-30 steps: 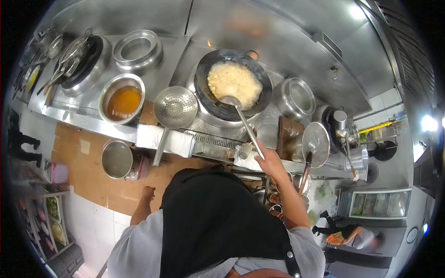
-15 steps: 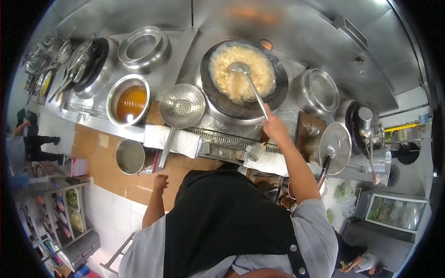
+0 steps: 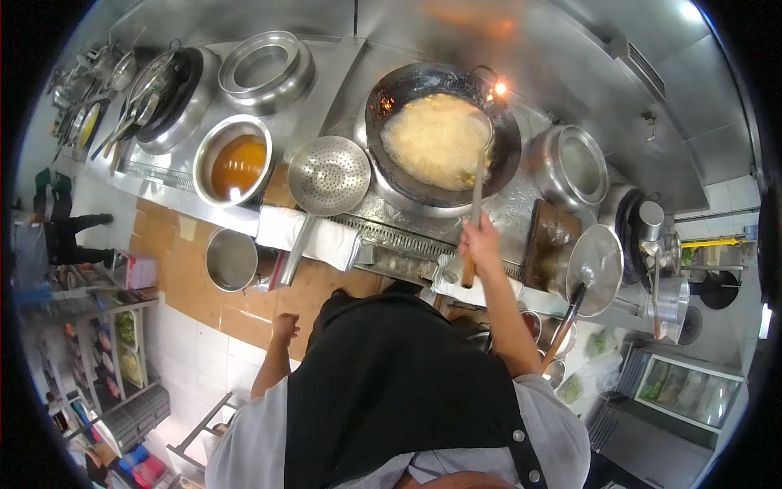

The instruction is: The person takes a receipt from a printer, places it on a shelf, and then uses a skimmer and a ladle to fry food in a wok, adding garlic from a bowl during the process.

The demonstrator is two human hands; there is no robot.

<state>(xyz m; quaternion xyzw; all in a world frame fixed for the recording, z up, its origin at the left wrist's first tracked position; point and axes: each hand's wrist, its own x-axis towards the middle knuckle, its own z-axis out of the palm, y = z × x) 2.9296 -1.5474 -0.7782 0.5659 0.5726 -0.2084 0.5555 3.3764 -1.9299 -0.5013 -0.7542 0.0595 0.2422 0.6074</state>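
My right hand (image 3: 481,243) is wrapped round the handle of a long ladle (image 3: 478,189), whose wooden end sticks out below my fist. The ladle's bowl lies at the right side of a black wok (image 3: 507,167), partly sunk in pale, frothing food and liquid (image 3: 432,143). My left hand (image 3: 285,327) hangs low over the floor, left of my apron, with fingers curled and nothing visible in them. Left of the wok, a perforated strainer (image 3: 330,175) rests with its handle across a white towel (image 3: 326,243).
A metal pot of amber liquid (image 3: 236,167) stands left of the strainer. Flame (image 3: 500,87) shows behind the wok. To the right are a lidded steel pot (image 3: 580,163) and a mesh skimmer (image 3: 595,269). Another person (image 3: 65,228) is at far left.
The ladle has swung from the wok's middle to its right side, my right hand moving lower. Flame now shows at the wok's back edge. The view has shifted slightly.
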